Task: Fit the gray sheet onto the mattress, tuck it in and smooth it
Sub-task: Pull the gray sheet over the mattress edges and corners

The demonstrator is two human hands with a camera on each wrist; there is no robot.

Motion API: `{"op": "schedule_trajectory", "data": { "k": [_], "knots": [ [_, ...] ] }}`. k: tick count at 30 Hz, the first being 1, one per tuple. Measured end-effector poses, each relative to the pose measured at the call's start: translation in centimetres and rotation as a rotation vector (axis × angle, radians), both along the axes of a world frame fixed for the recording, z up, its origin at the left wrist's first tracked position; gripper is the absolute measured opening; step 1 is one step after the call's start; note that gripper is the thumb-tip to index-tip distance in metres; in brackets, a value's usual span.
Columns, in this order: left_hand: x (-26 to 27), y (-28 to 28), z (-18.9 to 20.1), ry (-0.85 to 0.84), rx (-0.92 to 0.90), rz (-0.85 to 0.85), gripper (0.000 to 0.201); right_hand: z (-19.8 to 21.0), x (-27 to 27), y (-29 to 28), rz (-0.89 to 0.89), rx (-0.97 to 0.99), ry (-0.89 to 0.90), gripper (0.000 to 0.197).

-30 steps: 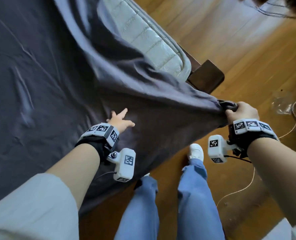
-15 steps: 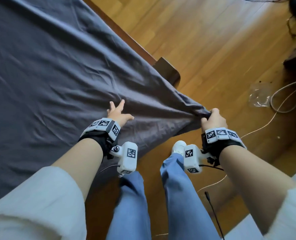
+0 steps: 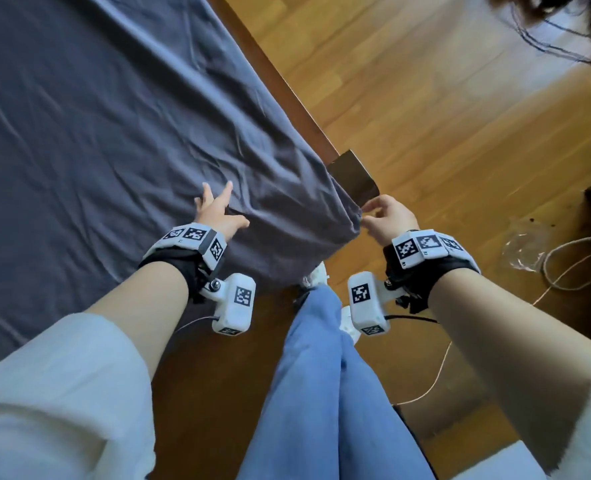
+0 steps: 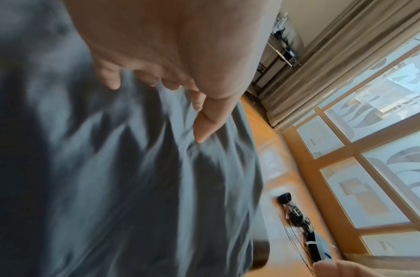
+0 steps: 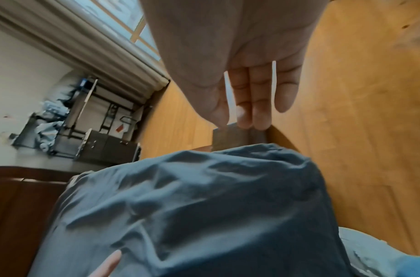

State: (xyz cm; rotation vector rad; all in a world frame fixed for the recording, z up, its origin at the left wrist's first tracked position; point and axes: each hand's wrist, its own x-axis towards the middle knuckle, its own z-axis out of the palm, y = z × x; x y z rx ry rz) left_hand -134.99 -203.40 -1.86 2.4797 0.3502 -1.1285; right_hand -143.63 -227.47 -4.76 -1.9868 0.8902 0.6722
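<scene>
The gray sheet (image 3: 114, 133) covers the whole mattress top, wrinkled, and its corner hangs down over the mattress corner by the dark wooden bedpost (image 3: 352, 178). The mattress itself is hidden. My left hand (image 3: 217, 213) lies flat on the sheet just inside that corner, fingers spread; the left wrist view shows its fingertips (image 4: 199, 131) pressing into the cloth (image 4: 133, 187). My right hand (image 3: 387, 216) hovers beside the draped corner at the edge of the cloth. In the right wrist view its fingers (image 5: 251, 97) are straight above the sheet (image 5: 192, 206) and hold nothing.
A wooden side rail (image 3: 287, 91) runs along the bed's right edge. My legs in blue jeans (image 3: 321, 375) and a white shoe (image 3: 316, 275) stand at the bed's foot. Cables (image 3: 564, 265) and clear plastic wrap (image 3: 522, 251) lie on the wood floor to the right.
My right hand has let go of the bunched sheet corner it was pulling. The corner now drapes over the mattress corner, and the white mattress side no longer shows.
</scene>
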Motion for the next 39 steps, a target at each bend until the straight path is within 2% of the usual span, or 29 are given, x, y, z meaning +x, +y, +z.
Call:
{"op": "schedule_trajectory", "data": {
  "k": [5, 9, 12, 15, 18, 20, 23, 24, 27, 29, 31, 34, 39],
  "knots": [
    [5.5, 1.0, -0.4, 0.001, -0.016, 0.095, 0.076, -0.2, 8.2, 2.3, 0.074, 0.029, -0.029, 0.020],
    [7.8, 1.7, -1.6, 0.078, -0.060, 0.160, 0.071, -1.8, 13.2, 3.8, 0.122, 0.103, -0.027, 0.044],
    [8.3, 2.6, -2.2, 0.117, -0.088, 0.185, 0.068, -2.7, 14.9, 4.4, 0.222, 0.082, 0.051, 0.056],
    [8.7, 2.7, -1.8, 0.142, -0.082, 0.187, 0.065, -3.0, 15.0, 4.0, 0.414, 0.010, 0.169, 0.054],
    [8.7, 2.0, -1.8, 0.177, -0.052, 0.179, 0.067, -2.7, 15.2, 3.3, 0.546, 0.056, 0.134, 0.036],
    [8.6, 1.0, -1.8, 0.196, -0.012, 0.184, 0.068, -2.4, 15.8, 2.7, 0.545, 0.182, 0.095, 0.023],
    [8.6, -0.3, -1.7, 0.204, 0.038, 0.212, 0.067, -2.0, 17.1, 1.6, 0.484, 0.349, 0.084, 0.015],
    [8.6, -0.6, -1.7, 0.205, 0.053, 0.225, 0.067, -1.9, 17.6, 1.0, 0.449, 0.373, 0.087, 0.014],
    [8.7, -1.9, -1.4, 0.207, 0.068, 0.317, 0.069, -2.3, 18.3, -1.6, 0.241, 0.464, 0.151, 0.027],
    [8.6, -2.8, -1.2, 0.197, 0.055, 0.387, 0.070, -2.7, 18.3, -3.5, 0.156, 0.524, 0.231, 0.024],
    [8.6, -3.6, -1.2, 0.172, 0.034, 0.454, 0.072, -3.2, 18.4, -4.7, 0.199, 0.497, 0.290, 0.026],
    [8.4, -4.5, -1.4, 0.157, -0.006, 0.527, 0.072, -4.3, 19.5, -5.1, 0.376, 0.361, 0.307, 0.034],
    [8.0, -4.4, -1.4, 0.132, -0.081, 0.599, 0.069, -4.1, 23.3, -3.5, 0.384, 0.279, 0.243, 0.017]
  ]
}}
